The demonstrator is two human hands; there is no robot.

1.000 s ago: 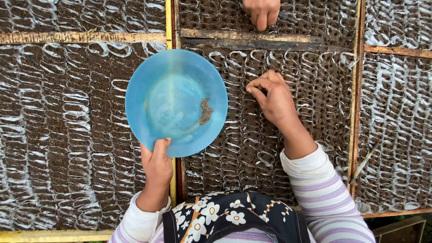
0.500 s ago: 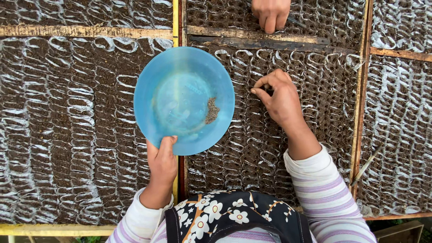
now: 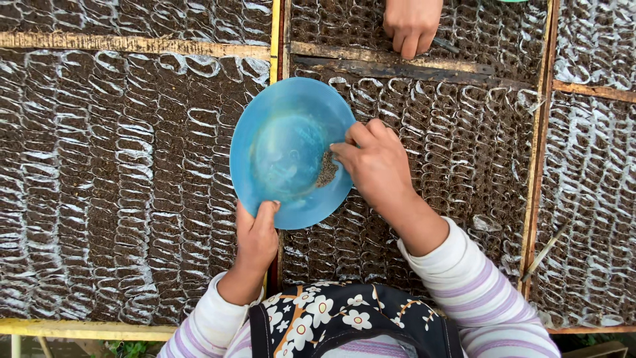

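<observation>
soil-filled sleeves (image 3: 119,199), seemingly in wooden frames (image 3: 132,44)

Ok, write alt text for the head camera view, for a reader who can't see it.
Seen from above, a person's left hand holds a blue plastic bowl by its near rim while the right hand reaches its fingertips into a small pile of seeds inside. Beneath lie wood-framed beds of soil-filled seedling sleeves; another person's hand works at the top edge.

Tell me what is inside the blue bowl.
A small heap of brownish seeds lies against the right inner side of the blue bowl. The right hand reaches into it, its fingertips covering part of the heap. The rest of the inside looks bare.
</observation>
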